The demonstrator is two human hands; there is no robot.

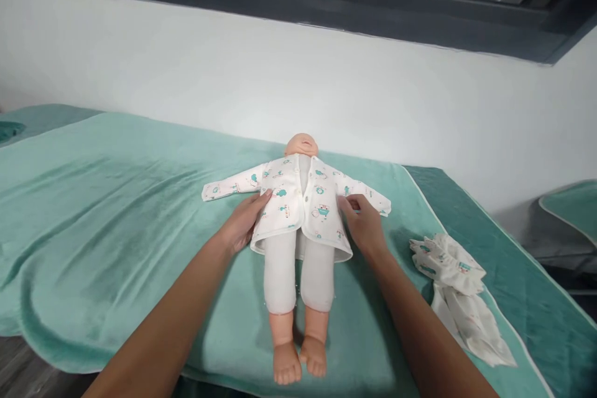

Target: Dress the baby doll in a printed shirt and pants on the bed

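Note:
A baby doll [314,326] lies on its back, head toward the wall and bare feet toward me. It wears a white printed baby jacket [282,214] whose front edges part at the chest, over a white body. Both sleeves are spread outward; no doll hands show at the cuffs. My left hand [246,219] is at the jacket's left side, thumb on the cloth and fingers partly hidden beside it. On the opposite side, my right hand [362,222] has curled fingers pinching the jacket's side below the sleeve.
A green plush blanket [116,199] covers the bed. Crumpled white printed baby clothes [459,280] lie at the right. Behind the bed rises a white wall [233,74] below a dark barred window frame [326,0]. Another green-covered surface [573,208] stands at the far right.

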